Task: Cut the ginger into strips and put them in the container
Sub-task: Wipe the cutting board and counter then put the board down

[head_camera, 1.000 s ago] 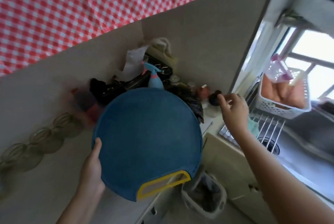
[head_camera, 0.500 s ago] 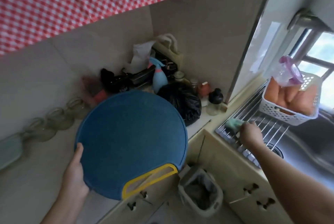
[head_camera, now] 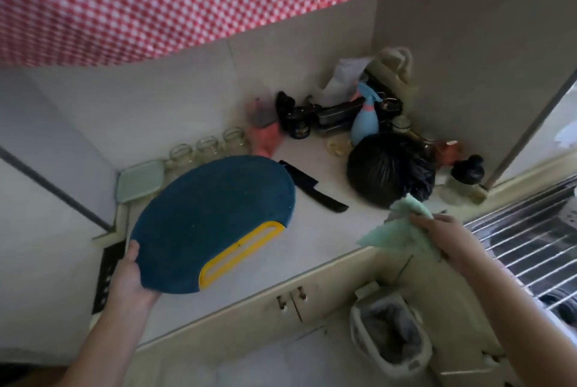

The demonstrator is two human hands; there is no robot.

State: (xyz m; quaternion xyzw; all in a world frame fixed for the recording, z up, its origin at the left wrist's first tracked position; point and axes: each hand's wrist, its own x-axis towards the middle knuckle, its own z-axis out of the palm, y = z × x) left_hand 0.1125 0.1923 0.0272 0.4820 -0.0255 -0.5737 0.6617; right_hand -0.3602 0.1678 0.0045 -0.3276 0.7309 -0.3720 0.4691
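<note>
Kitchen corner, viewed from above. Gripping a round blue cutting board (head_camera: 212, 218) at its near rim with the left hand (head_camera: 131, 274), thumb on top and fingers hidden beneath, board tilted just above the pale counter (head_camera: 312, 240). Clutching a crumpled green cloth (head_camera: 396, 230) in the right hand (head_camera: 443, 233), over the counter's edge beside the sink's drying rack (head_camera: 524, 240). Just beyond the board's right edge, lying flat and untouched, a black knife (head_camera: 312, 190). Against the wall, beside a row of glass jars (head_camera: 206, 146), a pale green lidded container (head_camera: 140, 182), probably the one meant for the strips.

No ginger to be picked out with certainty. Possibly the pale yellowish lump (head_camera: 337, 147) near the blue spray bottle (head_camera: 365, 121), behind a bulging black bag (head_camera: 384, 168), but too blurred to tell.

Judging by the task: likely firm, knobbly, light and prone to rolling. Best pinned on its flattest side with curled fingertips, well back from the blade. Likely to yield thin, damp, clingy strips, better scraped up on the flat of the knife or pinched in small bunches than lifted singly.

As for the board: seemingly stiff and light, apt to skate on so smooth a top; perhaps in need of the cloth beneath. Cutting not yet begun.
</note>
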